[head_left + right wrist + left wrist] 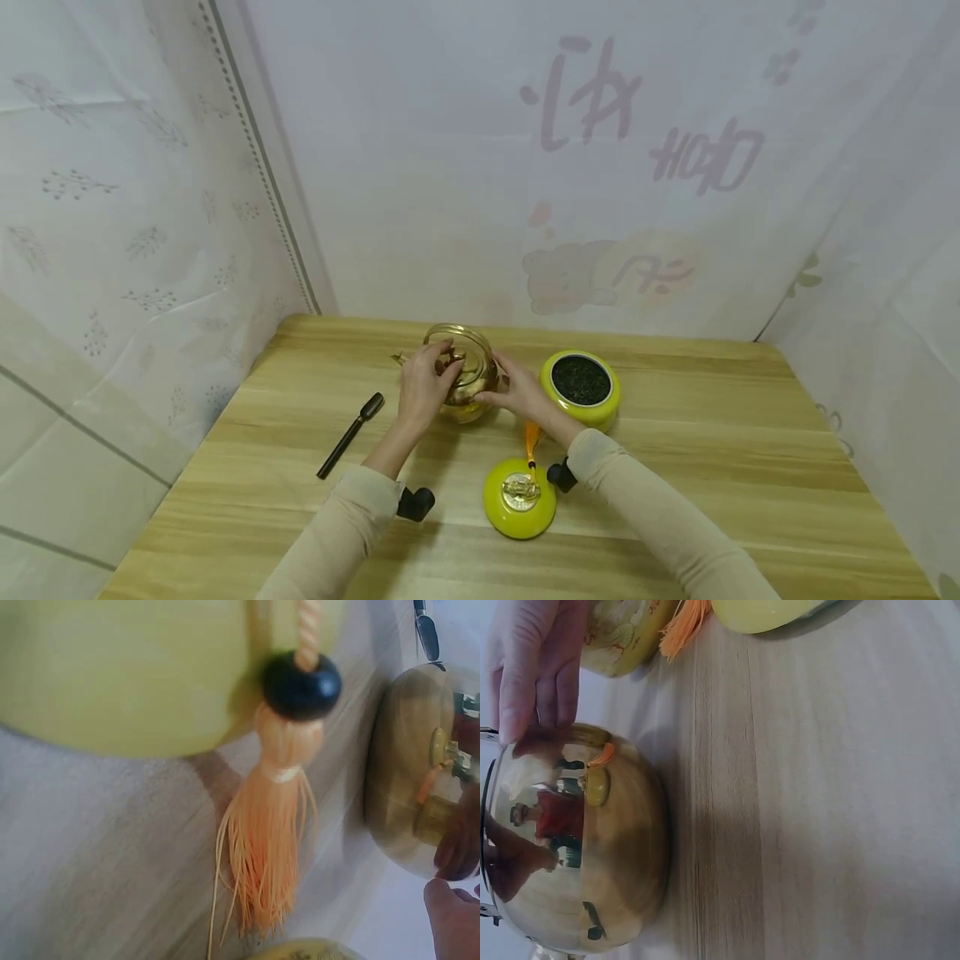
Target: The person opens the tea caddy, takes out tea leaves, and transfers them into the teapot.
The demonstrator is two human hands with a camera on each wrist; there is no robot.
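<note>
A shiny gold kettle (467,398) with an arched handle (459,329) stands upright on the wooden table, its spout toward the left. Under that handle my left hand (423,385) pinches the knob of the kettle's lid with thumb and fingers. My right hand (525,393) rests against the kettle's right side, thumb in front and fingers farther back. In the left wrist view the right hand (536,671) shows fairly straight fingers touching the kettle (622,832). Whether the lid sits fully down is hidden by the left hand.
Right of the kettle stands a yellow jar (603,414) filled with dark tea leaves (581,380). Its yellow lid (517,525), with an orange tassel (532,437), lies nearer the front. A dark tea scoop (348,437) lies to the left. A patterned curtain (420,208) hangs behind the table.
</note>
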